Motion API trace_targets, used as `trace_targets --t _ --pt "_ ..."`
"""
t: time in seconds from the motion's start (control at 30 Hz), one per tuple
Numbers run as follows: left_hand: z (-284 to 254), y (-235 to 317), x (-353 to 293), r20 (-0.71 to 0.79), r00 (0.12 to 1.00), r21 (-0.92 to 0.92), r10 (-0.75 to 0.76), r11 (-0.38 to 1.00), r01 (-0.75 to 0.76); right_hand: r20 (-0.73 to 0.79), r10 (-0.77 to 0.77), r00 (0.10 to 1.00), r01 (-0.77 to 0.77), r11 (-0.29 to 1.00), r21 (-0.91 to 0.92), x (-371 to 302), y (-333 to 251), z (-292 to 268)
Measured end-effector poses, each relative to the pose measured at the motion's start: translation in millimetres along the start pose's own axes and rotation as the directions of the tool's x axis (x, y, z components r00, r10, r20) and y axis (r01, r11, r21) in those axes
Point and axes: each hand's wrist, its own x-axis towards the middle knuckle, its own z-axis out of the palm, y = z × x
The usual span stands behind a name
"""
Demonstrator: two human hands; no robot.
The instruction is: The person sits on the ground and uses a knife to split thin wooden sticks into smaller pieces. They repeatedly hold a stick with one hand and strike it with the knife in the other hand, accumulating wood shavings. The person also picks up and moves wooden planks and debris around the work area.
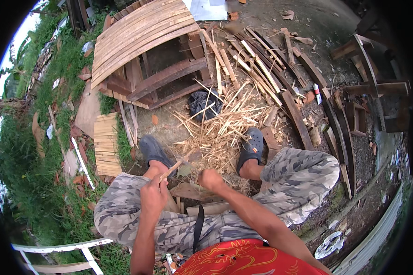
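In front of my lap, my left hand (154, 191) is closed round a thin wooden strip (175, 166) that slants up and to the right. Close by on the right, my right hand (210, 179) is curled into a fist, and whatever it holds is hidden or too blurred to name. A faint grey smear lies between the hand and the strip. Between my feet a pile of pale wood shavings and slivers (220, 133) covers the ground. Below my hands are wooden pieces (195, 190) between my legs.
Ahead stands a wooden frame topped with slats (147, 34), a black plastic bag (205, 104) beside it. A small slatted panel (106, 142) lies left on the grass. Long boards (297, 118) and a white-and-red tube (317, 93) lie right, near a wooden stand (374, 89).
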Motion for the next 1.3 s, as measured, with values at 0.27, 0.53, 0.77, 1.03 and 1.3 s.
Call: trace_targets --t 0.27,0.53,0.77,1.03,1.3 --pt "-3.4 -3.8 8.7 -0.034 0.997 0.110 -0.070 0.991 0.073 -0.067 -0.096 0.993 0.087 0.989 -0.119 21.2 6.5 6.3" --pt "2.6 -14.5 11.3 -0.074 0.997 0.080 0.003 0.997 0.003 -0.046 0.071 0.996 -0.076 0.990 -0.119 43.7 42.4 6.5" --pt "1.7 -20.5 11.7 -0.080 0.997 0.057 -0.002 0.998 0.007 -0.026 0.233 0.972 -0.235 0.971 -0.054 58.4 68.4 11.7" --pt "-3.7 -5.8 2.4 0.035 0.999 0.055 0.027 0.998 -0.029 -0.024 -0.071 0.997 0.072 0.995 0.063 47.5 44.6 23.3" --pt "-8.3 -8.0 -2.0 0.065 0.997 0.033 0.032 0.999 -0.034 0.021 -0.096 0.995 0.095 0.994 0.055 57.4 24.7 16.1"
